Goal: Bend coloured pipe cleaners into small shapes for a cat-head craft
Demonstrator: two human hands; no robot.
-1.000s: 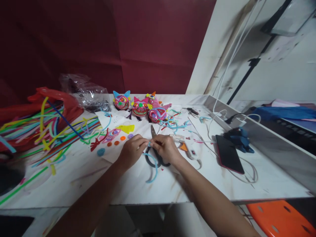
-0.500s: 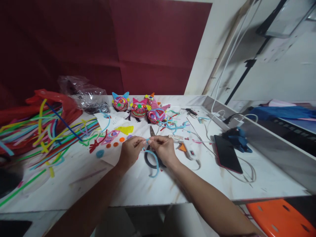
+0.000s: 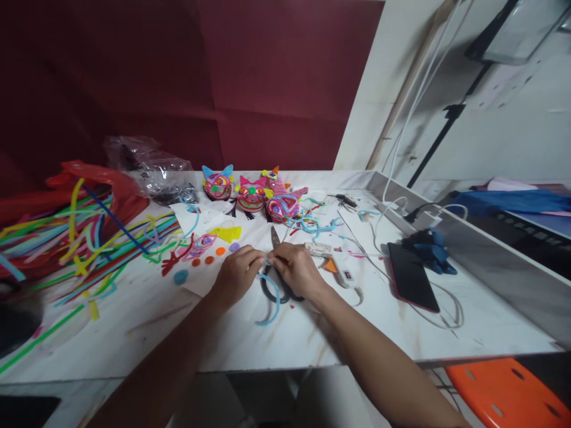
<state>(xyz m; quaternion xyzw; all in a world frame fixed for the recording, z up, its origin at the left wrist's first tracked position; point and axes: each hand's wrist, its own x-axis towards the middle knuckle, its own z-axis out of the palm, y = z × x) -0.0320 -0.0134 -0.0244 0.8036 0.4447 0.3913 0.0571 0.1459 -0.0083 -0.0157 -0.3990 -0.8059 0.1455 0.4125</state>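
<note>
A light blue pipe cleaner is pinched between both hands, its free end curling down toward me over the table. My left hand grips it from the left, fingertips meeting those of my right hand, which pinches it from the right. The short part between the fingers is mostly hidden. Beneath my right hand lies a pair of scissors with black handles, blades pointing away. Left of my left hand lie orange felt discs, a blue coil and a pink coiled eye shape.
Several colourful pipe-cleaner animal heads stand at the back. A pile of pipe cleaners and a red bag lie left. To the right are a glue gun, a phone and cables. A raised ledge borders the right side.
The pipe cleaner's loose end has swung, now curling further left than half a second ago. Both hands stay together in nearly the same place, with small finger shifts. The view moved slightly.
</note>
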